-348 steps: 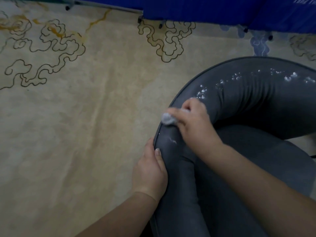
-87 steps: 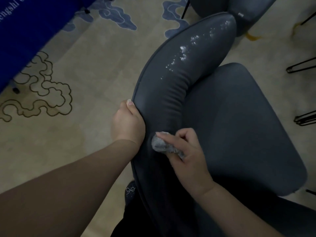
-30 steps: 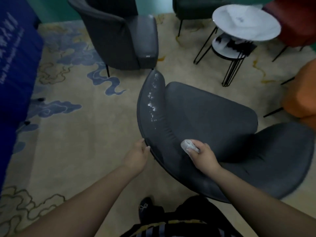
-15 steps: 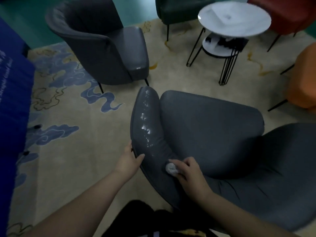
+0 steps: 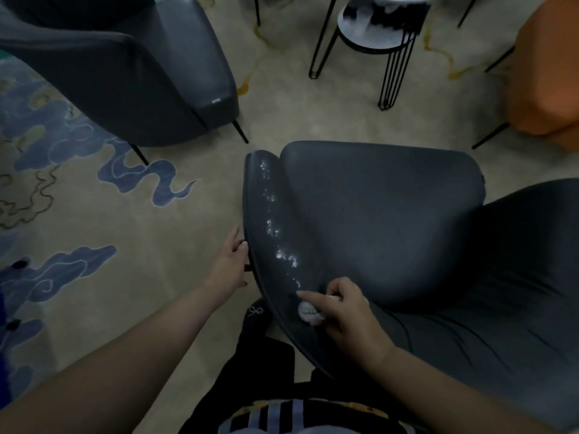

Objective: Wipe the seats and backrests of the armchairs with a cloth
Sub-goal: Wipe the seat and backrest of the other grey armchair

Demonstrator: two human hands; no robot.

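Head view: right hand point(image 5: 351, 311) grip clenches cloth point(image 5: 308, 312), mostly hidden; left hand point(image 5: 230, 261) grip unclear behind backrest point(image 5: 269, 233).

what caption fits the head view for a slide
Right hand presses a balled cloth on the armchair backrest, left hand steadying its edge.

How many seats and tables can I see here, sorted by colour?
Dark grey armchairs: 2, the near one being wiped with a cloth, and another at upper left.
Orange chairs: 1, at the right edge.
Black-legged side tables: 1, cut off at the top.
Total: 4 pieces of furniture.
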